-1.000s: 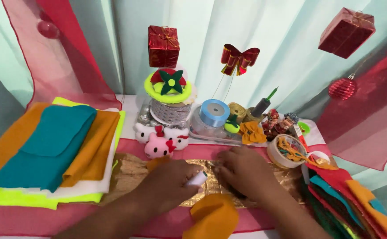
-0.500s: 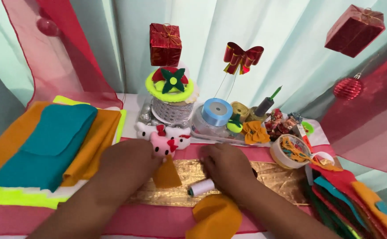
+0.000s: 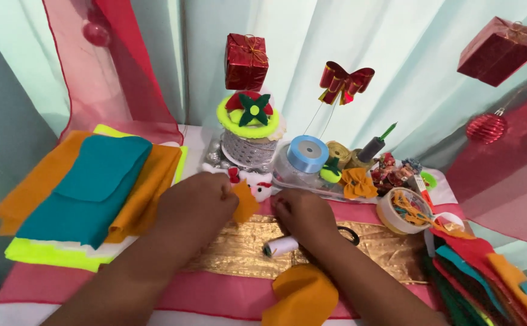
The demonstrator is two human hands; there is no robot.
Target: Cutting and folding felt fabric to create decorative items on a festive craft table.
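My left hand (image 3: 198, 204) pinches a small orange felt piece (image 3: 244, 202) and holds it upright above the gold cloth (image 3: 390, 241). My right hand (image 3: 302, 218) rests palm down on that cloth, just right of the felt piece, fingers curled. A white thread spool (image 3: 280, 246) lies on its side under the right wrist. Black scissor handles (image 3: 349, 234) peek out behind the right hand. A larger orange felt piece (image 3: 302, 296) lies near the front edge.
Stacked felt sheets in teal, orange and yellow (image 3: 88, 187) lie at left. More felt strips (image 3: 486, 271) fan out at right. Behind stand a decorated jar (image 3: 250, 136), a blue ribbon roll (image 3: 307, 154), a tape roll (image 3: 403, 210), small ornaments and hanging red gift boxes (image 3: 497, 45).
My left hand picked the small orange felt piece off the gold cloth and raised it. My right hand drew back toward the spool. The camera tilted slightly.
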